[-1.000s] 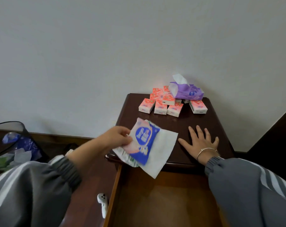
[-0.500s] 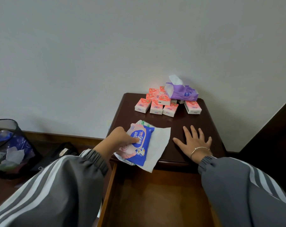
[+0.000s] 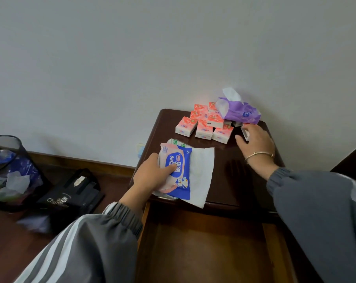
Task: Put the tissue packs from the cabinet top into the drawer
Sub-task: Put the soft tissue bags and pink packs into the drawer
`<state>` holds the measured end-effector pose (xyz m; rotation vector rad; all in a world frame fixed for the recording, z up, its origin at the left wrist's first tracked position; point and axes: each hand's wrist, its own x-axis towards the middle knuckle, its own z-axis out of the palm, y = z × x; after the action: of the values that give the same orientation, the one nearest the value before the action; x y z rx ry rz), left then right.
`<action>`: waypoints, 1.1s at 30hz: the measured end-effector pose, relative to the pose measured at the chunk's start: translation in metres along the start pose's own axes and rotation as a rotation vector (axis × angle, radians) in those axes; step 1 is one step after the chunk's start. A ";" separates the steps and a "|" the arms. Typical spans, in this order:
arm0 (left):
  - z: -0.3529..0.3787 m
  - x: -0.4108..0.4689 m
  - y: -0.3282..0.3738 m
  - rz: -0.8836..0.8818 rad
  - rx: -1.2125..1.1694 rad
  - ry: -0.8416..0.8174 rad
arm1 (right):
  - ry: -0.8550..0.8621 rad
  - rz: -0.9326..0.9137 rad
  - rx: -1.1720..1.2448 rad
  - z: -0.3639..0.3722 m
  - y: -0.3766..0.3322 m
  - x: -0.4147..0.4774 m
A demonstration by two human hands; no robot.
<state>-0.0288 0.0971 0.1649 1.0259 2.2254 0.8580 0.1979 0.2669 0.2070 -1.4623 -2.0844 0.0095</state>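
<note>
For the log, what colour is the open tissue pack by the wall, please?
The pack is purple; head view.

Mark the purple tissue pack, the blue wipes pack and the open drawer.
purple tissue pack [image 3: 241,114], head view, middle of its purple wrapper.
blue wipes pack [image 3: 183,174], head view, blue front panel.
drawer [image 3: 203,248], head view, bare wooden bottom.

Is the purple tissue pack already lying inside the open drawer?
No, the purple tissue pack sits at the back of the cabinet top, outside the drawer.
</note>
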 end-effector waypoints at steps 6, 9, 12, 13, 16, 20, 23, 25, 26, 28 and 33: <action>0.015 -0.011 -0.015 0.141 0.074 0.221 | -0.085 -0.042 -0.180 0.016 -0.025 0.074; 0.016 -0.009 -0.017 0.155 0.058 0.236 | -0.218 -0.048 -0.305 0.030 -0.028 0.087; 0.018 -0.007 -0.018 0.146 0.042 0.213 | -0.229 -0.057 -0.400 0.042 -0.023 0.092; 0.018 -0.006 -0.019 0.145 0.039 0.214 | -0.207 -0.055 -0.406 0.043 -0.021 0.094; 0.019 -0.005 -0.019 0.147 0.038 0.216 | -0.086 -0.070 -0.302 0.037 -0.010 0.096; 0.017 -0.006 -0.016 0.128 0.024 0.194 | 0.220 -0.018 0.080 0.007 -0.008 0.079; 0.012 -0.011 -0.013 0.104 -0.003 0.162 | 0.390 -0.010 0.325 -0.029 -0.014 0.052; 0.006 -0.016 -0.006 0.079 -0.065 0.099 | 0.431 -0.026 0.459 -0.057 -0.018 0.020; 0.002 -0.019 -0.003 0.064 -0.127 0.063 | 0.429 -0.041 0.520 -0.070 -0.019 0.000; -0.005 -0.027 0.002 0.019 -0.297 -0.005 | 0.367 -0.095 0.626 -0.098 -0.017 -0.047; -0.028 -0.067 0.011 -0.070 -0.571 -0.093 | -0.020 -0.267 0.712 -0.158 0.004 -0.165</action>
<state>-0.0051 0.0403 0.2048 0.6909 1.7642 1.2833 0.3115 0.0761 0.2609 -0.7543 -1.9723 0.5984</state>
